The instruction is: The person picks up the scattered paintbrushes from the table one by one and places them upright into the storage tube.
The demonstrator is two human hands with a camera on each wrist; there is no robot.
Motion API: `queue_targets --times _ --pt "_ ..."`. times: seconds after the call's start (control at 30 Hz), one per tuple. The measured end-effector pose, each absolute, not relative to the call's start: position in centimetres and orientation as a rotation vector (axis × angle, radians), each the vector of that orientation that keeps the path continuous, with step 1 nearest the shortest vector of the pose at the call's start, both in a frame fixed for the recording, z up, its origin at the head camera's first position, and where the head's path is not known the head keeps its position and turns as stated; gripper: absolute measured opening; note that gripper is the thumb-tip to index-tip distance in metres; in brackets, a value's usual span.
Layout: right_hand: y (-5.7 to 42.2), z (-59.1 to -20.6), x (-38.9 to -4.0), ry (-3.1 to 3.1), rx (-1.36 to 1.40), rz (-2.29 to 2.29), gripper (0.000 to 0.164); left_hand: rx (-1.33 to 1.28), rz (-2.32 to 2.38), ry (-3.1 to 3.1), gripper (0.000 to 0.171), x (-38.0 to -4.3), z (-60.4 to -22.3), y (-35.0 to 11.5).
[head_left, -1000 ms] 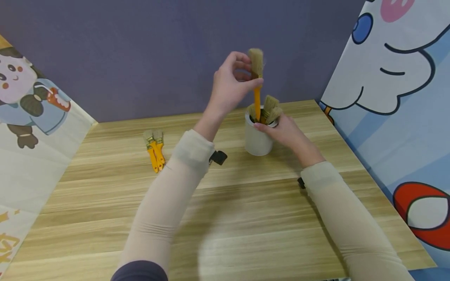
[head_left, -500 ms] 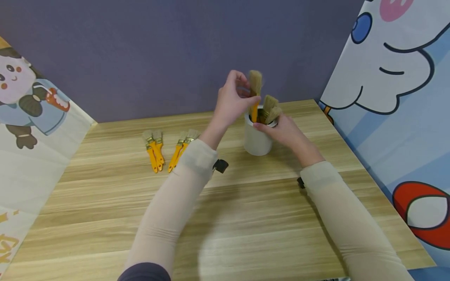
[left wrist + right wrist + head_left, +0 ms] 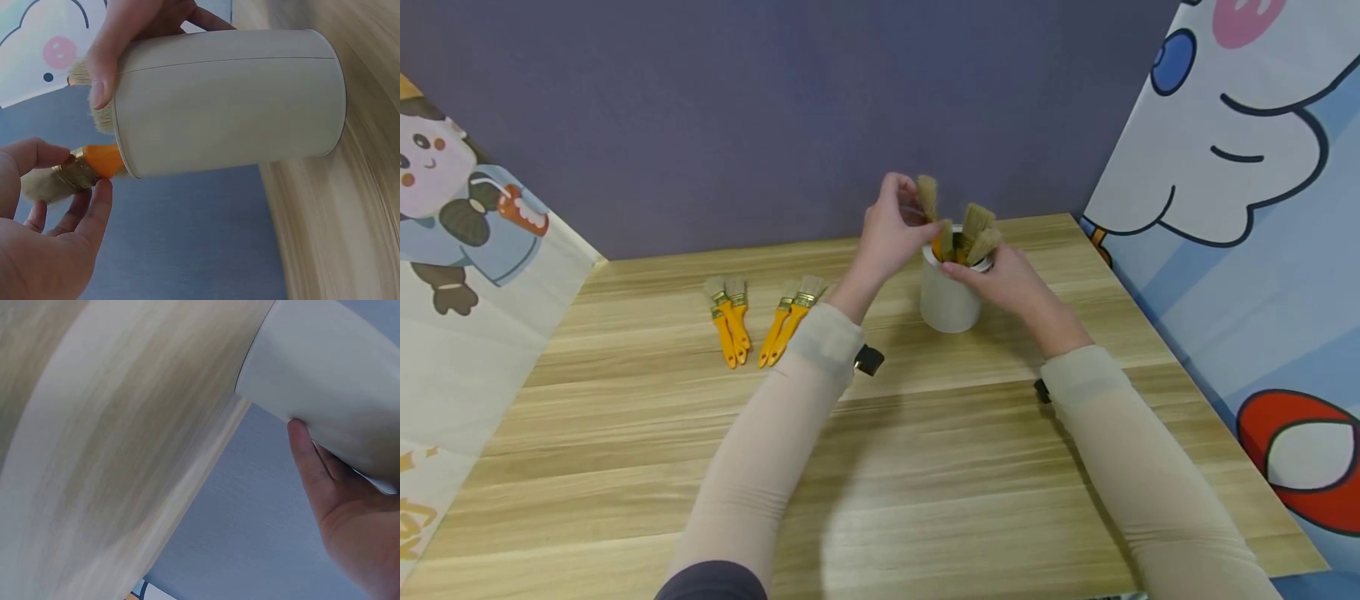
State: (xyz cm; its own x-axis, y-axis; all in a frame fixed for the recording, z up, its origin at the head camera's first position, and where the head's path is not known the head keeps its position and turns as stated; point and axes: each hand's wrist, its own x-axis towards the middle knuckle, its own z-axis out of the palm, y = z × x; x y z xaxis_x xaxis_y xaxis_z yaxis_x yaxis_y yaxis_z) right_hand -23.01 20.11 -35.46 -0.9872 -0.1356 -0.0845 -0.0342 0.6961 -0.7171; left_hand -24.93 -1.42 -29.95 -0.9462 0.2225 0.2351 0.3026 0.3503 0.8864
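In the head view my left hand (image 3: 891, 229) is over the near-left side of a white cylindrical can (image 3: 950, 300) that stands upright on the table. The left wrist view shows its thumb and fingers pinching a paintbrush (image 3: 75, 170) at the metal ferrule, bristles away from the can and orange handle down inside it. My right hand (image 3: 1018, 283) grips the can at its right side, thumb over the rim. Several other paintbrushes (image 3: 976, 223) stand in the can with bristles up. From the right wrist, fingers (image 3: 306, 456) lie along the can's wall.
Two small groups of orange-handled paintbrushes lie flat on the wooden table (image 3: 925, 500): one group (image 3: 730, 325) at the left, another pair (image 3: 790, 321) beside my left forearm. A dark wall (image 3: 760, 125) rises behind the table, with cartoon-printed panels at both sides.
My left hand has come down with the paintbrush, lowering its handle into the can. The forearm's shift uncovers the second pair of brushes on the table. My right hand stays on the can.
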Motion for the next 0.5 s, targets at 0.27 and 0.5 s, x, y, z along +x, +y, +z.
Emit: queue_targets --times 0.27,0.5 --pt "20.21 -35.60 -23.10 2.795 -0.152 -1.161 0.111 -0.497 -1.726 -2.504 0.051 -25.01 -30.20 -1.60" --pt "20.23 -35.73 -23.17 2.785 -0.143 -1.162 0.115 -0.535 -1.684 -2.528 0.051 -24.82 -30.13 -2.00"
